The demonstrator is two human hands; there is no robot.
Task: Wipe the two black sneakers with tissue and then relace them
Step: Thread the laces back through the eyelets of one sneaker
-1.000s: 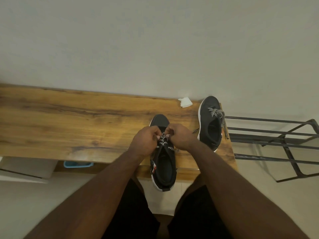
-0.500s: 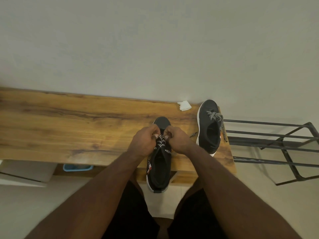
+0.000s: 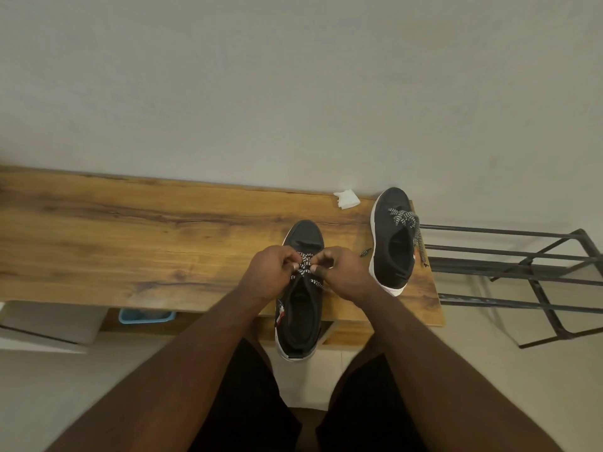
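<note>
Clearly relacing now, not wiping. The person works the black-and-white speckled lace [image 3: 305, 267] on the near sneaker [image 3: 301, 308], which sits on the wooden bench [image 3: 146, 243] with its heel hanging over the near edge. The left hand [image 3: 266, 275] pinches the lace from the left, fingers curled in, and the right hand [image 3: 342, 272] does the same from the right, thumb tip right against the lace crossing. Neither hand is spread. Both are drawn tight over the eyelets near the toe end of the tongue. Exactly which eyelet, cannot tell; the knuckles hide it.

The second sneaker [image 3: 393, 243] stands farther right on the bench end, partly laced, its lace [image 3: 409, 225] trailing loose over the right side, one tip lying on the wood to its left. The crumpled tissue [image 3: 347, 199] lies at the far edge by the wall, well apart from both hands, so wiping looks finished.

Likely next: pull the crossing snug, feed each end through the next eyelet pair toward the ankle. That calls for even tension and a re-grip nearer the lace tips.

A black metal rack [image 3: 522, 275] stands right of the bench.
</note>
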